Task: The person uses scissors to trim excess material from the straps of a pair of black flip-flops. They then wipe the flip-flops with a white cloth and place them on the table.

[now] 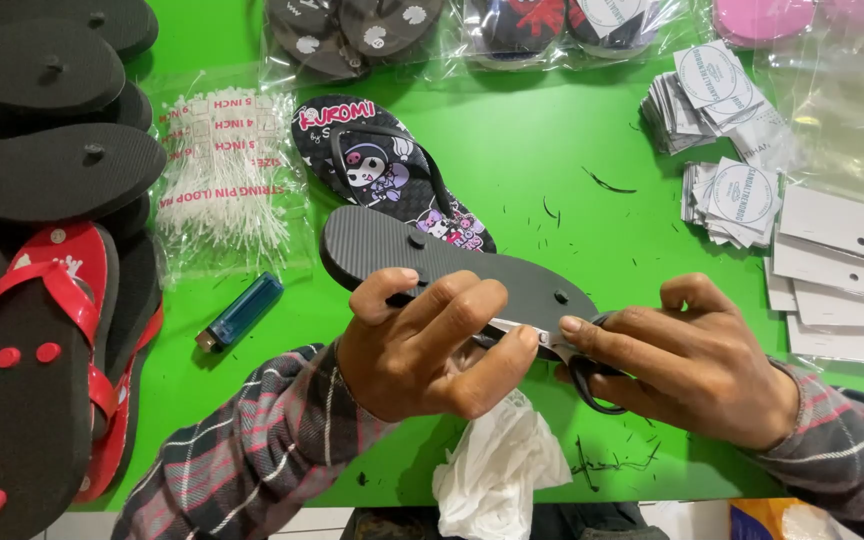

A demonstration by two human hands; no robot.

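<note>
Scissors meet sandal sole over a green worktop (552,130).
Left hand (422,345) fingers clamp the upturned black flip-flop (452,262); right hand (697,360) fingers grip black-handled scissors (577,365).

Black sandal sole and scissors, held up over the green worktop

The black flip-flop (452,265) is turned sole-up, ribbed underside showing with strap plugs poking through, slanting from upper left down to the right. Black-handled scissors (577,365) meet its lower edge, their metal blades lying against the rubber near the heel end.
</note>
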